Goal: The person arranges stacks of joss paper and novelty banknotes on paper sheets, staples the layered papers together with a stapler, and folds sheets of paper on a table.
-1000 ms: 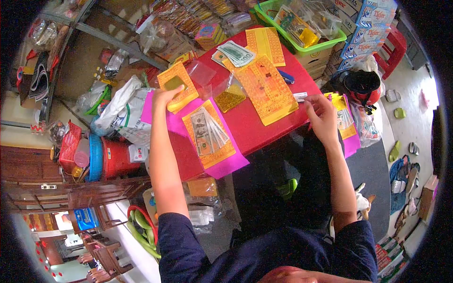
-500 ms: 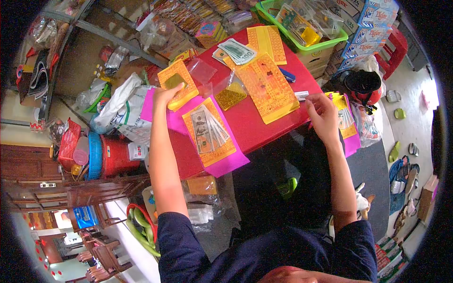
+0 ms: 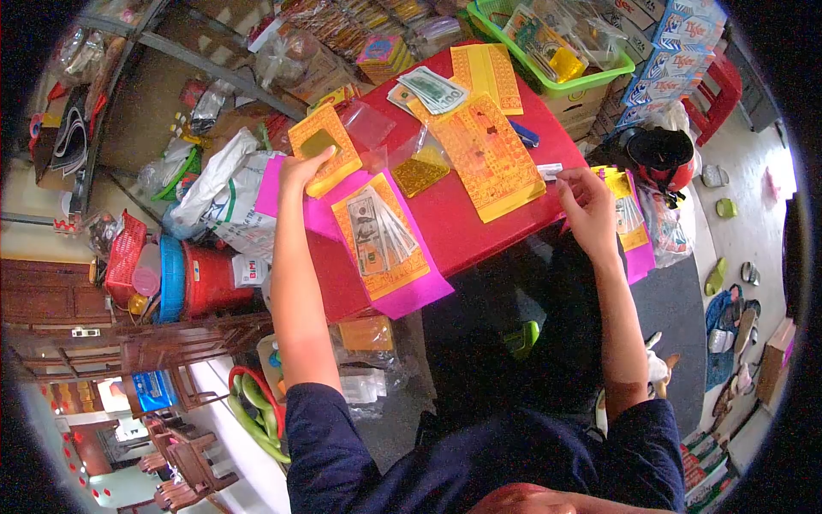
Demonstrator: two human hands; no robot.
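Red table evenly lit, black shadow under it — floor blows out white toward the right edge. Fisheye bowing toward the rim, corners fully black. Coloured speckle in the darks — print on the held orange packet too soft to read

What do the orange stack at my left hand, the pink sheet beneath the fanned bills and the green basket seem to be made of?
Orange stack: probably matte paper, its face finely printed. Pink sheet: likely matte paper, flat and evenly coloured. Green basket: apparently plastic, slightly glossy, with a smooth rim.
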